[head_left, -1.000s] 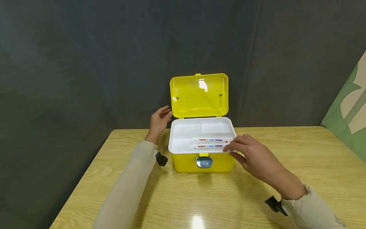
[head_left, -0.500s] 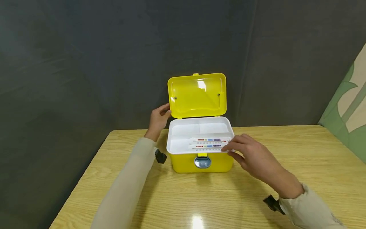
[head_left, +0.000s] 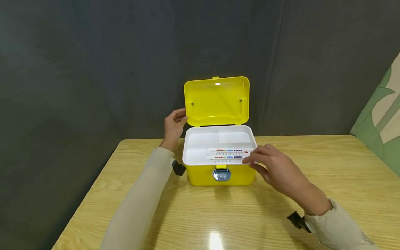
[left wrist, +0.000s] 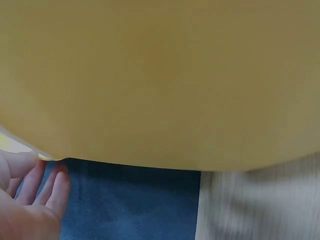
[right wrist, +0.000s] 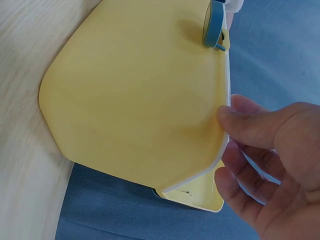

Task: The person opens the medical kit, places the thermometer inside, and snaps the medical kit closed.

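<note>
A yellow storage box (head_left: 203, 177) stands on the table with its lid (head_left: 215, 100) raised. Its white divided tray (head_left: 200, 137) bears two white cards (head_left: 228, 152) printed with coloured labels and scale-like marks. At the lid's lower left edge, my left hand (head_left: 173, 127) holds on, thumb in front and some fingers partly hidden behind. My right hand (head_left: 278, 168) pinches the tray's front right rim; the right wrist view has the thumb (right wrist: 245, 122) on the outer side and other fingers beyond the rim. A blue-grey latch (head_left: 221, 174) hangs at the box's front.
The wood-grain table (head_left: 193, 215) extends in front of the box and to both sides. Behind it hangs a dark curtain-like backdrop (head_left: 125, 69). A green and beige patterned panel (head_left: 387, 114) stands at the far right.
My left fingers have slipped further behind the lid's edge. The glare inside the lid has shrunk and shifted upward. My right hand stays at the rim, and the view has shifted slightly.
</note>
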Tool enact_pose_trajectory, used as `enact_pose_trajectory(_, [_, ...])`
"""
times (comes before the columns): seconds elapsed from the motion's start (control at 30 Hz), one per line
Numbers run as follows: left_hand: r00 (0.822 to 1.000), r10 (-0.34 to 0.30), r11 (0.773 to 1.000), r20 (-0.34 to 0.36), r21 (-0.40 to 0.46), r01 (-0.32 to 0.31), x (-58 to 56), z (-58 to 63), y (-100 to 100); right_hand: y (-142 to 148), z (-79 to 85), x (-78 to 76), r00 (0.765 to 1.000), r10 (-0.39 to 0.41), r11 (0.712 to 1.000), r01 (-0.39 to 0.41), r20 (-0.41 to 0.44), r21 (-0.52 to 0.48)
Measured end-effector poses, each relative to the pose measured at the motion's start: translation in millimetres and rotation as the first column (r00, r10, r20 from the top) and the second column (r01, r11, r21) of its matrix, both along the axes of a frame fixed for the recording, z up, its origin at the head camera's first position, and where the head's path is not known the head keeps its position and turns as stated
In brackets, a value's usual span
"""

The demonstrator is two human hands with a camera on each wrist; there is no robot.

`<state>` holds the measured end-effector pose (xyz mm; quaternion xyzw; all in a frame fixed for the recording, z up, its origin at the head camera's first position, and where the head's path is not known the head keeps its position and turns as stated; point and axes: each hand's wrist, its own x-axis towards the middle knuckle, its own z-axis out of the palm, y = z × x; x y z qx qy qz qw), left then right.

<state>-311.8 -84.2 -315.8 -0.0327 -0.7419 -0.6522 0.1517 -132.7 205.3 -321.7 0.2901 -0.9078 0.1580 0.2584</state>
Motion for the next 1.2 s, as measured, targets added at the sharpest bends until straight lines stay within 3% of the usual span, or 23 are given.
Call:
enact_pose_trajectory(0.13, [0.998, -0.035, 0.998, 0.046, 0.053, 0.033, 1.1, 4.0, -1, 1, -1.7, 0.3, 1.0, 0.002, 1.0, -0.002, -0.004, -0.003])
enact_pose_trajectory(0.3, [0.997, -0.043, 0.999, 0.056, -0.02, 0.045, 5.6, 11.8, -2, 1, -4.7, -1.1, 0.999, 0.013, 1.0, -0.013, -0.043, -0.009])
enact_pose_trajectory(0.4, [0.998, -0.054, 0.996, 0.02, -0.074, 0.056, 10.4, 16.6, -1, 2, -5.4, -1.6, 0.997, 0.017, 1.0, -0.018, -0.07, -0.015])
enact_pose_trajectory(0.53, [0.993, -0.081, 0.992, -0.082, -0.104, 0.073, 17.2, 19.2, 0, 3, -5.1, -1.9, 0.996, 0.022, 1.0, -0.023, -0.084, -0.013])
enact_pose_trajectory(0.67, [0.97, -0.124, 0.987, -0.207, -0.122, 0.1, 24.3, 17.8, 0, 4, -4.4, -1.7, 0.997, 0.021, 1.0, -0.022, -0.07, -0.006])
enact_pose_trajectory(0.9, [0.919, -0.181, 0.979, -0.349, -0.148, 0.137, 38.2, 18.2, -5, 6, -2.4, -1.7, 0.998, 0.033, 0.999, -0.034, -0.062, 0.0])
enact_pose_trajectory(1.03, [0.888, -0.212, 0.976, -0.407, -0.136, 0.171, 44.0, 19.3, -7, 7, -0.7, -2.6, 0.998, 0.027, 1.0, -0.028, -0.053, -0.005])
enact_pose_trajectory(1.2, [0.877, -0.219, 0.975, -0.428, -0.128, 0.181, 49.5, 16.9, -9, 11, 2.6, -3.7, 0.999, 0.004, 0.999, -0.006, -0.054, -0.047])
